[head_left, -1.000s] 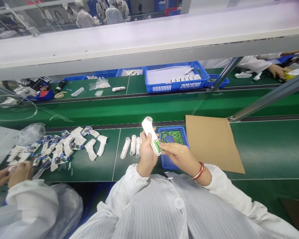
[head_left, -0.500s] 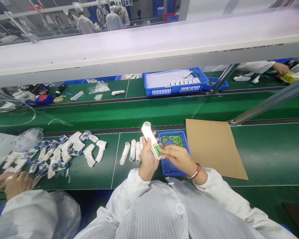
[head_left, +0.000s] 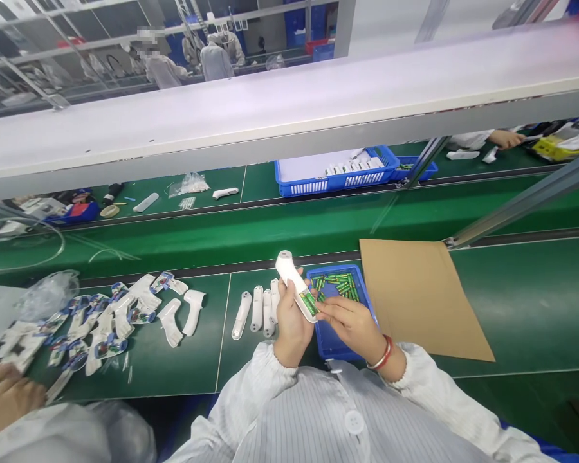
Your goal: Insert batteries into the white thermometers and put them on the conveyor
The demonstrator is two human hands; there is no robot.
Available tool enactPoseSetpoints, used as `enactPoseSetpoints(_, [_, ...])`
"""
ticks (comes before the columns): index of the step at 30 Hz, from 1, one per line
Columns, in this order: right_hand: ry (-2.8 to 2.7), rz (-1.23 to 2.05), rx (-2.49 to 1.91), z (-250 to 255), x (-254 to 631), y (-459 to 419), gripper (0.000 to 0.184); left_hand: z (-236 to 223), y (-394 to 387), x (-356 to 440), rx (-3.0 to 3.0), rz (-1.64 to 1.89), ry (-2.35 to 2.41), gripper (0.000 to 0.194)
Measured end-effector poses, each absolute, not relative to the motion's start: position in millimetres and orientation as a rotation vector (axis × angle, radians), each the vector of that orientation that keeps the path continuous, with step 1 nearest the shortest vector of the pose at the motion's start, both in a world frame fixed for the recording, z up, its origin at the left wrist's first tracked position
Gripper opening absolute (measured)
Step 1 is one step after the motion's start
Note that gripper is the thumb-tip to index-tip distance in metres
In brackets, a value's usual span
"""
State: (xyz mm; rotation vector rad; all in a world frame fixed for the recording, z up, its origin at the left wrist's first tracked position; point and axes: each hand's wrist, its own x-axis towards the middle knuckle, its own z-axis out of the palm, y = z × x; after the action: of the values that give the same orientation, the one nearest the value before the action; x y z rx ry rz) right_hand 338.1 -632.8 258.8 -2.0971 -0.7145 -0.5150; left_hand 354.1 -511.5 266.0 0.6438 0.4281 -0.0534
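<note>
Over the near edge of the green desk (head_left: 195, 363), the left hand (head_left: 292, 325) has its fingers wrapped round a white handheld device (head_left: 290, 273), tilted, its open compartment facing up with green batteries (head_left: 309, 301) inside. And here's the right hand (head_left: 354, 321), fingers bent and close together, tips right at the compartment's lower end; whether they pinch anything, I cannot tell. Just beside and below, the blue tray (head_left: 334, 348) holds a scatter of loose batteries (head_left: 342, 281). Four white devices (head_left: 257, 308) line up to the left, while brown cardboard (head_left: 422, 299) lies off to the right.

Now, the danger spots! A battery not fully down could spring out if those fingertips slip off its end, probably dropping into the tray or onto the desk. Press too hard at a slant, and a contact might bend. The left hand's hold looks to be the only support, so a push that overpowers it could roll the device and tip out the batteries. And with fingers covering that lower end, a crooked or reversed one could easily be missed.
</note>
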Motion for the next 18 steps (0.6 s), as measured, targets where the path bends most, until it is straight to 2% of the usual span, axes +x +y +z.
enactPoseSetpoints(4, [-0.574, -0.339, -2.016, 258, 344, -630, 0.017, 262, -511, 359, 0.620, -0.069, 0.411, 0.029])
enactPoseSetpoints(8, [-0.333, 0.022, -1.865, 254, 351, -628, 0.009, 258, -512, 357, 0.623, -0.106, 0.428, 0.035])
enactPoseSetpoints(12, [-0.133, 0.409, -1.651, 231, 360, -630, 0.027, 247, -516, 353, 0.602, -0.102, 0.420, 0.032])
enactPoseSetpoints(15, [-0.048, 0.490, -1.587, 204, 370, -627, 0.038, 225, -521, 359, 0.564, -0.160, 0.448, 0.033])
enactPoseSetpoints(18, [0.075, 0.475, -1.626, 185, 374, -624, 0.041, 195, -524, 372, 0.535, -0.225, 0.545, 0.028])
